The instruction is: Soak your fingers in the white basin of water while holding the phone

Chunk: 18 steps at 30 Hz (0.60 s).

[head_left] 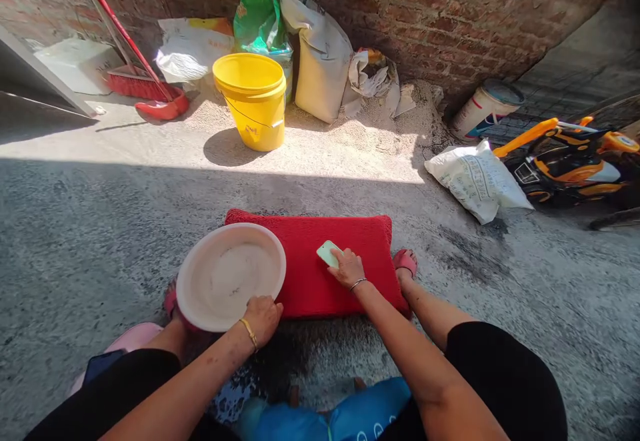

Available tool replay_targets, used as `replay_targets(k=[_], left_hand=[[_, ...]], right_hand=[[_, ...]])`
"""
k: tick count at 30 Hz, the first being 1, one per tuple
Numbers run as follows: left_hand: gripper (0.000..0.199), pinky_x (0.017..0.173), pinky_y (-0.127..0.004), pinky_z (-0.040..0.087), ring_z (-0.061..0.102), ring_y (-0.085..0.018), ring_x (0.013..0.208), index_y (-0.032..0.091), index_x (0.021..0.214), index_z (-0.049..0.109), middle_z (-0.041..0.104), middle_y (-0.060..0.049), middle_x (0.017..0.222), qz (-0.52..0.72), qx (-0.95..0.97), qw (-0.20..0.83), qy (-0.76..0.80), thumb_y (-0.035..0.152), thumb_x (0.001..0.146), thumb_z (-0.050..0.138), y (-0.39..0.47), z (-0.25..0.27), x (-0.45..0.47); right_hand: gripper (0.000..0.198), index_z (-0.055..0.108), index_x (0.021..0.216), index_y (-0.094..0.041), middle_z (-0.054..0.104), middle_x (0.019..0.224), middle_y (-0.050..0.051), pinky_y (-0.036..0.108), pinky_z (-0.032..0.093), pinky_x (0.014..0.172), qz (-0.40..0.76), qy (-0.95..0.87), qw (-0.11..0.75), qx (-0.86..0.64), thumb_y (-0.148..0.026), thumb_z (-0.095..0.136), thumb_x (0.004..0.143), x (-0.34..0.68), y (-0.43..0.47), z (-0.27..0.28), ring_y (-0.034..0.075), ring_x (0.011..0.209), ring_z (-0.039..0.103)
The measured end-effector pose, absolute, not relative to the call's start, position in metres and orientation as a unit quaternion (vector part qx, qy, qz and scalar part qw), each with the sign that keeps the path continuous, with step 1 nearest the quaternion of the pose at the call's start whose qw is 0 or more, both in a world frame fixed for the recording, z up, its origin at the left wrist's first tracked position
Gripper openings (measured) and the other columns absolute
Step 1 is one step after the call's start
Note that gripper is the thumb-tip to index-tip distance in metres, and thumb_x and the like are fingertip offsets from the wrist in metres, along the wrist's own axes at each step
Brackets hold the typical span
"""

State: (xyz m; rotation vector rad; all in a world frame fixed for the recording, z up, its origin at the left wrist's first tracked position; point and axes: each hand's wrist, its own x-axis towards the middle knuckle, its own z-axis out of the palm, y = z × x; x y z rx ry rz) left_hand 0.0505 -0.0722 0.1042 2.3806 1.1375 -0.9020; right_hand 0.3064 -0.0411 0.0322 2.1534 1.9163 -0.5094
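Note:
My left hand [263, 320] is closed on the near right rim of a pale pink basin [184, 274]. A small dark mark shows on the bottom of the basin, which overlaps the left part of a red plush cover [307, 294]. Over the middle of this red cover, my right hand [349, 268] has its fingers wrapped round a mint-green scrub brush [327, 252]. The brush's smooth back faces up, with a small hole at its far end; its underside is hidden. The red cover lies between my feet, spread flat over what seems a low block or bench.
A yellow bucket [255, 118] stands ahead, before sacks [323, 61] and loose grit [375, 128] along the brick wall. A red broom and dustpan [163, 104] are at left. At right are a white sack [477, 178] and an orange-black machine [575, 161]. Wet patches darken the concrete.

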Motion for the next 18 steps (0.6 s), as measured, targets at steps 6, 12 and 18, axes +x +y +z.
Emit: replay_targets(k=[6, 12, 18], left_hand=[[0.039, 0.086, -0.045, 0.043, 0.064, -0.031, 0.102, 0.013, 0.108, 0.068, 0.067, -0.019, 0.106, -0.308, 0.848, 0.159, 0.401, 0.009, 0.09, 0.033, -0.077, 0.102, 0.045], [0.042, 0.085, -0.044, 0.043, 0.064, -0.03, 0.102, 0.013, 0.109, 0.067, 0.068, -0.019, 0.105, -0.307, 0.856, 0.138, 0.393, 0.007, 0.089, 0.031, -0.078, 0.099, 0.046], [0.038, 0.085, -0.044, 0.044, 0.063, -0.03, 0.103, 0.013, 0.11, 0.067, 0.068, -0.02, 0.107, -0.31, 0.854, 0.149, 0.39, 0.009, 0.088, 0.037, -0.077, 0.103, 0.047]], right_hand=[[0.061, 0.042, 0.144, -0.039, 0.051, 0.13, 0.011, 0.038, 0.033, 0.093, -0.194, 0.738, 0.103, 0.638, -0.051, 0.056, 0.086, 0.261, -0.029, 0.007, 0.026, 0.113, 0.049], [0.059, 0.042, 0.144, -0.039, 0.052, 0.129, 0.01, 0.039, 0.036, 0.091, -0.162, 0.528, 0.196, 0.81, -0.045, 0.056, 0.087, 0.438, -0.077, 0.024, 0.026, 0.113, 0.053], [0.053, 0.05, 0.139, -0.027, 0.055, 0.123, 0.018, 0.043, 0.041, 0.084, -0.125, 0.391, 0.198, 0.89, -0.052, 0.044, 0.092, 0.495, -0.092, 0.045, 0.032, 0.108, 0.057]])
